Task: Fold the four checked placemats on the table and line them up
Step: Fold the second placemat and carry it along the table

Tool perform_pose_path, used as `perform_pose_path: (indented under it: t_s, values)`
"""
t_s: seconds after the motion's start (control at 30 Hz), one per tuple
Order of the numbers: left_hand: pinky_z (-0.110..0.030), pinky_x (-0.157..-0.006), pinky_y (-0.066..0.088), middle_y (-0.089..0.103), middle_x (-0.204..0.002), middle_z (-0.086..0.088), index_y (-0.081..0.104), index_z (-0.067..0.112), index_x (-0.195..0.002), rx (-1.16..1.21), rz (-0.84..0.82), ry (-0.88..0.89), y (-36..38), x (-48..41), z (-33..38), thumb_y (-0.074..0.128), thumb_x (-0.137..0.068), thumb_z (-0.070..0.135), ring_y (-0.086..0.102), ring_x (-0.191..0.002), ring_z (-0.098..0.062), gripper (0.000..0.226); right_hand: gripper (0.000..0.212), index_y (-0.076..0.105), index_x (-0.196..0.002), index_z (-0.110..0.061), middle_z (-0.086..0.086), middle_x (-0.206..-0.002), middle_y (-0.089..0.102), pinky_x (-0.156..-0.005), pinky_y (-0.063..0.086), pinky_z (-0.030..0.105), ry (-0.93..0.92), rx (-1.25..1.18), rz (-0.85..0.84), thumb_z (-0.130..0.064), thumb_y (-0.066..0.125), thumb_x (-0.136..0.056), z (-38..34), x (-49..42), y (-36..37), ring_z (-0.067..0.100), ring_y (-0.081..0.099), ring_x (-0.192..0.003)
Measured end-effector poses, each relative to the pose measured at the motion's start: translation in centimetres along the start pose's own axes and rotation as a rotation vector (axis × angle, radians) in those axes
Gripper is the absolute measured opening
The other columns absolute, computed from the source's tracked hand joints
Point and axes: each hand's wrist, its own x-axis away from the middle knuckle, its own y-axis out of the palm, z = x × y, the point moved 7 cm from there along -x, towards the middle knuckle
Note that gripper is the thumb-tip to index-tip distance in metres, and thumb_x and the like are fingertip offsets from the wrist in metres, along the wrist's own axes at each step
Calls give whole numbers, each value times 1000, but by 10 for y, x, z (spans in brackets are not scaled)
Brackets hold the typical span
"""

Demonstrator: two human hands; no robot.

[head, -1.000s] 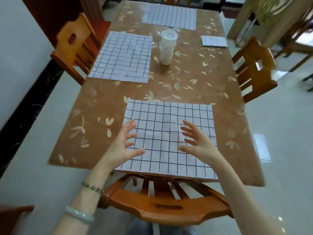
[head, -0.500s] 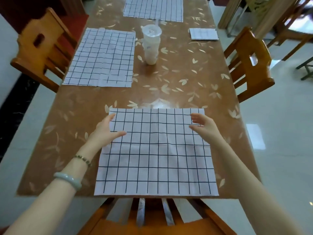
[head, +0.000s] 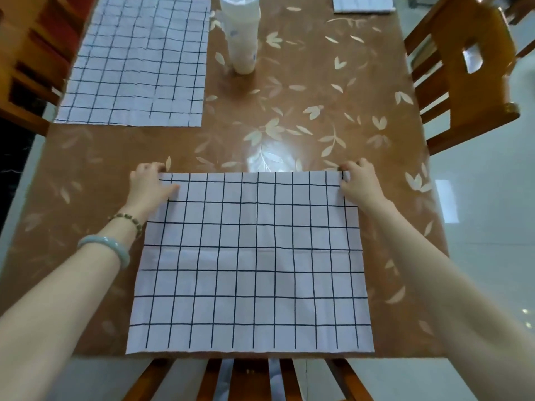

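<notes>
The nearest checked placemat (head: 249,261) lies flat at lower centre. The left hand (head: 149,185) and right hand (head: 359,183) each pinch a far corner, fingertips seemingly tucked under. A second placemat (head: 136,68) sits upper left, a folded one (head: 362,4) cut off at top, beside a half-cropped plastic cup (head: 241,39).

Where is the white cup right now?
Head view, top centre: the white cup stands on the table, just right of the far-left placemat and beyond the near placemat.
</notes>
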Motion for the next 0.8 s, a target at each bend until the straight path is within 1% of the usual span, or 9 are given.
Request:
perform_pose_path:
  t_s: [0.1,0.2,0.3,0.37,0.5,0.57,0.63,0.7,0.8]
  values:
    - [-40,-98,40,42,-136,-14,50,10,-131,94,20,-61,-5,-2,-2,76,-78,23,46,-120,-30,60,27,61,-109,-4,21,-103,52,-83,34,38,-17,40,2,-9,50,-85,2,-5,0,36,42,-102]
    - [-34,-88,43,53,-128,-13,53,9,-127,147,38,-112,-7,-3,-6,78,-78,21,53,-111,-27,56,22,63,-101,-2,17,-93,48,-78,31,36,-15,99,-30,-7,50,-84,4,-8,1,35,42,-98]
    - [-31,-76,43,65,-107,-8,65,10,-107,188,53,-86,-11,-2,-7,73,-83,18,58,-95,-24,27,18,63,-96,-2,11,-89,41,-77,31,35,-10,78,-58,-8,52,-83,3,-9,-3,34,41,-99]
    - [-31,-76,43,68,-95,-5,71,11,-97,235,81,-39,-20,0,-7,69,-85,19,60,-92,-22,14,17,61,-96,-3,10,-91,44,-77,33,34,-9,23,-40,-10,53,-83,-1,-8,-12,32,43,-99]
    - [-27,-79,44,69,-95,-6,71,12,-95,316,150,47,-52,6,-4,67,-87,19,59,-90,-16,12,10,62,-92,-6,4,-87,57,-72,36,27,37,-199,154,-13,56,-87,-6,3,-51,21,52,-85]
    - [-24,-75,43,68,-92,-5,70,13,-93,356,173,95,-69,15,0,67,-87,17,59,-88,-14,8,14,66,-97,-8,1,-88,61,-73,43,26,47,-298,257,-16,60,-88,-9,14,-71,16,56,-83]
    - [-18,-69,43,66,-89,-3,69,15,-92,379,198,142,-87,29,4,66,-88,17,58,-81,-10,6,10,67,-95,-12,-1,-88,63,-72,47,20,31,-358,321,-17,63,-87,-15,30,-87,13,58,-81]
    - [-14,-67,42,65,-84,1,70,15,-93,371,197,175,-102,46,4,67,-88,17,56,-75,-3,5,6,67,-92,-14,-1,-86,63,-67,44,13,25,-398,324,-17,66,-87,-20,53,-97,5,57,-75]
    - [-19,-67,45,66,-81,8,70,24,-83,370,107,199,-111,76,-9,70,-86,18,57,-75,-4,7,9,70,-93,-8,2,-84,66,-65,46,8,11,-448,249,-13,68,-85,-19,94,-97,4,58,-73]
